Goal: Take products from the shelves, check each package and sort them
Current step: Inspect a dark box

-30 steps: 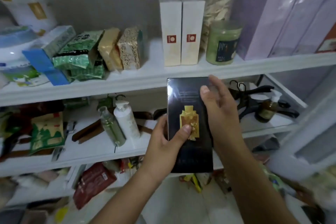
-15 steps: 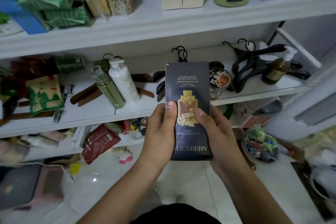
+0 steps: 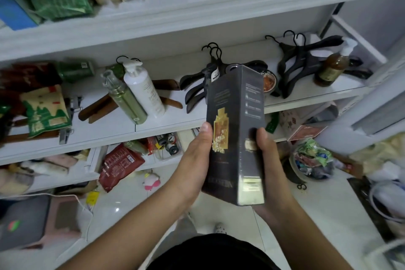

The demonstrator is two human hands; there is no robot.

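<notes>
Left hand point(image 3: 195, 161) and right hand point(image 3: 270, 160) grip opposite edges of a tall dark-grey cardboard box point(image 3: 234, 138) with gold print at frame centre; checking appears under way, sorting pending, white shelves point(image 3: 153, 130) still stocked.

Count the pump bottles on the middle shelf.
3: green bottle and white bottle side by side at left, brown bottle at right end; the box may hide more.

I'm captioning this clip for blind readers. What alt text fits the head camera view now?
A left hand and a right hand hold a tall dark box upright before cluttered white shelves, its gold-printed front and one side showing. Behind it are a white pump bottle, a green bottle and black hangers.
</notes>
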